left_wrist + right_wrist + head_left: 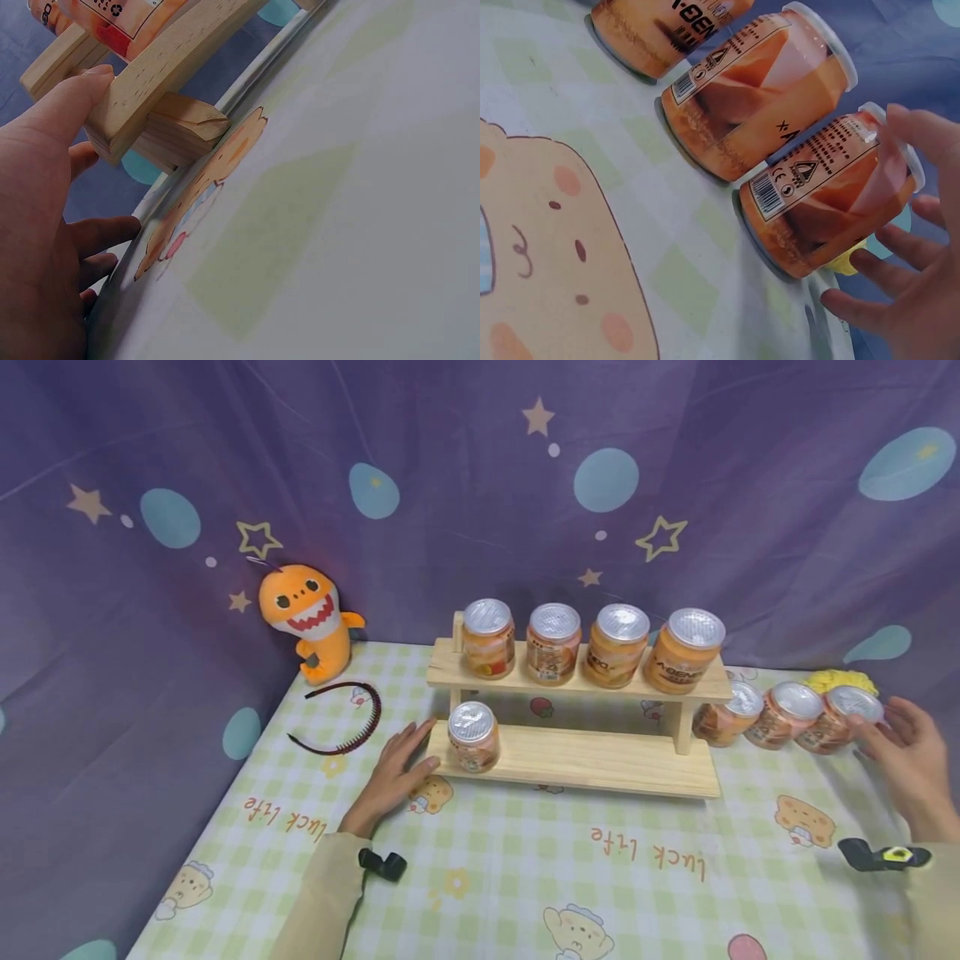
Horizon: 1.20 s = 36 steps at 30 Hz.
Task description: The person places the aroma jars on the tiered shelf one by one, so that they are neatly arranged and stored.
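My left hand (393, 770) touches the left end of a two-tier wooden shelf (592, 760), its thumb (90, 82) on the lower board and the other fingers spread. Close by on that board is an orange can (474, 747) with a silver lid. At the far right, my right hand (907, 752) is around the outer side of the last can (829, 202) in a row of three on the cloth. The thumb (919, 127) is right at its lid rim, while the other fingers are spread beside it. The neighbouring can (757, 97) stands upright.
Several similar cans (555, 647) line the shelf's upper board. An orange shark plush (307, 618) and a dark toothed headband (371, 714) are on the left. Something yellow and fluffy (843, 680) lies behind the right row. A purple curtain (465, 427) hangs behind the checked tablecloth (525, 877).
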Tool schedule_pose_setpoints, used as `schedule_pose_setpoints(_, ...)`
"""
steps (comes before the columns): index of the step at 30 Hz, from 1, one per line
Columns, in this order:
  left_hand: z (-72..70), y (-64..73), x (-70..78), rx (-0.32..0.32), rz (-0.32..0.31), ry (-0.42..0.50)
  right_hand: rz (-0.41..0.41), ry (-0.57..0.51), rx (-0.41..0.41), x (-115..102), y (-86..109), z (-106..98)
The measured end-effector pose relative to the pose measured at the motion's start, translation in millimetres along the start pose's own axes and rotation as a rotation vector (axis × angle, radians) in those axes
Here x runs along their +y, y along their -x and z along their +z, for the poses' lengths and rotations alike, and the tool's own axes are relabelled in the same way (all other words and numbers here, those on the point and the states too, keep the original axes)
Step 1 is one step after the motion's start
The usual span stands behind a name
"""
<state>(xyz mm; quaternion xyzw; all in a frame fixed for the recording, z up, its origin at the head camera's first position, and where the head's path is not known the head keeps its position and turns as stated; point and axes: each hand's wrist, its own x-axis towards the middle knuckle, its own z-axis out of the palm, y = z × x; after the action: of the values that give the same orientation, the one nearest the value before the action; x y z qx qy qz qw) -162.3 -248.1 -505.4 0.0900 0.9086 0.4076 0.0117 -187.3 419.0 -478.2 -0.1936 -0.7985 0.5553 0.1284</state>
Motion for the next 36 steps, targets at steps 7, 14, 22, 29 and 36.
schedule_pose_setpoints(7, 0.0, -0.9, 1.4, -0.007, -0.010, 0.004, -0.059, -0.154, -0.126, 8, -5.0, -1)
schedule_pose_setpoints(14, 0.2, -0.2, 1.0, -0.006, -0.002, -0.002, -0.115, -0.292, -0.204, 12, -12.5, 0)
schedule_pose_setpoints(22, -0.2, 1.3, 1.6, -0.006, 0.001, 0.002, -0.113, -0.245, -0.136, 14, -14.4, -1)
schedule_pose_setpoints(29, 1.9, 0.8, 0.1, -0.001, 0.005, 0.010, -0.129, -0.240, -0.048, 11, -12.7, -2)
schedule_pose_setpoints(36, 2.2, 0.9, 0.5, 0.001, 0.003, 0.016, -0.113, -0.165, 0.020, 9, -15.9, -10)
